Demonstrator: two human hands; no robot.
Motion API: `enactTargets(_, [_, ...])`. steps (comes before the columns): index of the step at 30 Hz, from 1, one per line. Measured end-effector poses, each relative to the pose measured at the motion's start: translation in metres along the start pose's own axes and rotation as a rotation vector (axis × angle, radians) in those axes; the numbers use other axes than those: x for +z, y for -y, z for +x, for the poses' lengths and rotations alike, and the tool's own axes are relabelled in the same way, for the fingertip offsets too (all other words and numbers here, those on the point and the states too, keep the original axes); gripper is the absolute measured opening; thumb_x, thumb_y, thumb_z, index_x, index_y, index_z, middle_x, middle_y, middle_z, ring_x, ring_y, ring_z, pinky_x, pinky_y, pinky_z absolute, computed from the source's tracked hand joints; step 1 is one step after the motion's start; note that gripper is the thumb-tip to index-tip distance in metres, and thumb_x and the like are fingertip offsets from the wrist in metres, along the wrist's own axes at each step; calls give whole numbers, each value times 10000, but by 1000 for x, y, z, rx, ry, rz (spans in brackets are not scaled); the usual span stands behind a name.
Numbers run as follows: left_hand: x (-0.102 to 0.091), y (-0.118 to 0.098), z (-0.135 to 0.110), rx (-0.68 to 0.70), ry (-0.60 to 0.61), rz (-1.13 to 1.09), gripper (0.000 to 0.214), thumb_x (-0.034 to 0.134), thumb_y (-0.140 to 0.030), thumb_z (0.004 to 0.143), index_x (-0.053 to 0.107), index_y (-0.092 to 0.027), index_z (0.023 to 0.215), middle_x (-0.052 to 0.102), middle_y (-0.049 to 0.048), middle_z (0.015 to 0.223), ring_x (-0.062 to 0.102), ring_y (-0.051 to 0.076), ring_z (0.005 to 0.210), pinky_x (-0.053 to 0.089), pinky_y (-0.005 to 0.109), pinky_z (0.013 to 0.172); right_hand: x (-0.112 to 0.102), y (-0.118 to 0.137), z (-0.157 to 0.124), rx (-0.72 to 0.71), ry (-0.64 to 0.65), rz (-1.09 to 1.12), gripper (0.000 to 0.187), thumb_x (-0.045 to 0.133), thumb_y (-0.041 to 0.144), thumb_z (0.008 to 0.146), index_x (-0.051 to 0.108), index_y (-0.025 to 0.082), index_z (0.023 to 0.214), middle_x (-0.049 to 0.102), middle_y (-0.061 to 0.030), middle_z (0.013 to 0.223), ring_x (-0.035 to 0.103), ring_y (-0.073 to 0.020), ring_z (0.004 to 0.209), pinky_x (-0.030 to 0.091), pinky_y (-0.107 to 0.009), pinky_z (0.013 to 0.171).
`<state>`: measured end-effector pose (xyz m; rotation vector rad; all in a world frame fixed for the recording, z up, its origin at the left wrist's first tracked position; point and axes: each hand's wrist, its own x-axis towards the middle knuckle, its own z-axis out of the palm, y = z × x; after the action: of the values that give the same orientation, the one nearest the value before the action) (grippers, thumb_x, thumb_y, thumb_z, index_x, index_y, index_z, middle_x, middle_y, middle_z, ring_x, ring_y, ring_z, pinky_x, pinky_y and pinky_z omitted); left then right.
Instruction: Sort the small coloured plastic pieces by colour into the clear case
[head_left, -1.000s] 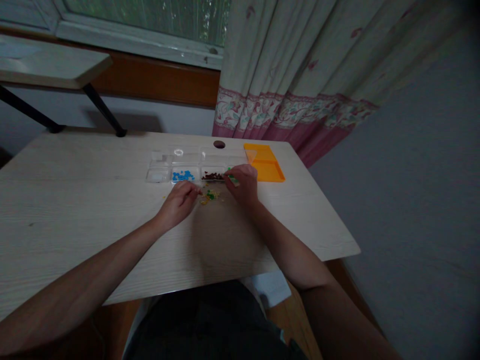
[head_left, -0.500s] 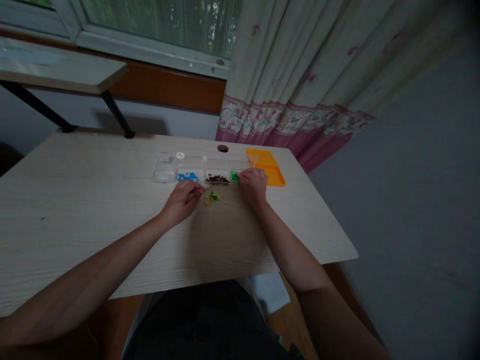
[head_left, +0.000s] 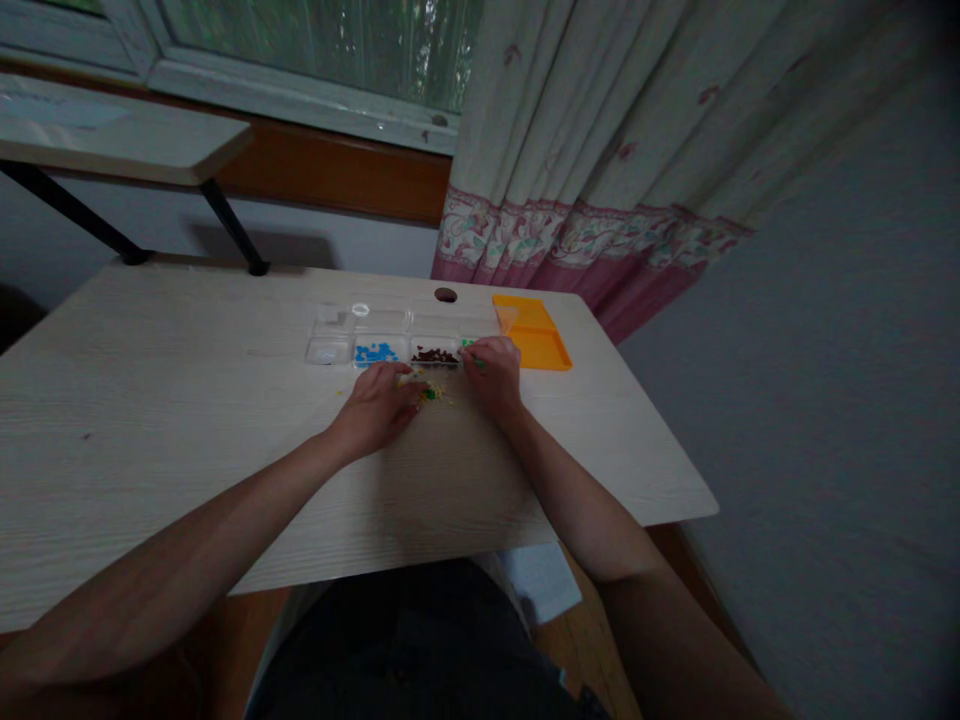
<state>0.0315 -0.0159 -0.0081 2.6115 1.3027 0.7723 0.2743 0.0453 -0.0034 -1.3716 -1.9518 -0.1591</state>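
My left hand (head_left: 379, 408) is low over the table with its fingers apart, the fingertips at a small pile of yellow and green pieces (head_left: 433, 393). Nothing shows held in it. At the right end of a clear compartment box (head_left: 330, 352), my right hand (head_left: 495, 375) partly covers a compartment with green pieces (head_left: 468, 343). Its thumb and fingers look parted, with green showing between them. Blue pieces (head_left: 376, 353) and dark brown pieces (head_left: 435, 356) fill two neighbouring compartments. The pieces are too small to name.
An orange tray (head_left: 551, 352) lies behind and right of my right hand. The box's clear lid (head_left: 433, 318) stretches along the back. Beyond are a cable hole (head_left: 445, 296), a curtain (head_left: 555, 235) and, at the left, a raised shelf (head_left: 172, 150) on black legs.
My left hand has moved right to the pile and its fingers have spread. My right hand has shifted slightly left. A few yellow bits now show left of my left hand.
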Motion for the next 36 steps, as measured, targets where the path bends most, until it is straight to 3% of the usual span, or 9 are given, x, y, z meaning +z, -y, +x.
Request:
enactTargets(9, [-4, 0, -2, -26, -39, 20, 286, 551, -337, 924, 648, -250, 1178, 536, 118, 1246, 459, 311, 1186, 403, 503, 1020, -2, 0, 0, 9, 29, 16, 258, 538, 378, 953, 735, 228, 880, 708, -53, 945, 567, -218, 964, 364, -379, 890])
enactTargets(17, [-14, 2, -3, -13, -40, 36, 264, 500, -254, 937, 671, -226, 1135, 573, 114, 1179, 492, 295, 1116, 430, 485, 978, -6, 4, 2, 3, 48, 26, 335, 502, 441, 967, 739, 226, 865, 708, -55, 921, 559, -222, 936, 364, -376, 857])
enactTargets(24, [-9, 6, -1, 68, -24, 4, 266, 500, -209, 926, 697, -225, 1105, 563, 112, 1195, 490, 281, 1120, 439, 453, 969, -3, 4, 2, 10, 82, 27, 311, 512, 423, 971, 740, 227, 891, 707, -49, 933, 564, -221, 969, 354, -374, 887])
enactTargets(36, [-9, 2, 4, 50, -17, -8, 206, 555, -256, 914, 704, -225, 1053, 599, 95, 1138, 513, 267, 1078, 428, 427, 956, -2, 6, 3, 27, 99, 26, 312, 507, 414, 972, 735, 222, 879, 705, -57, 936, 559, -223, 970, 351, -374, 887])
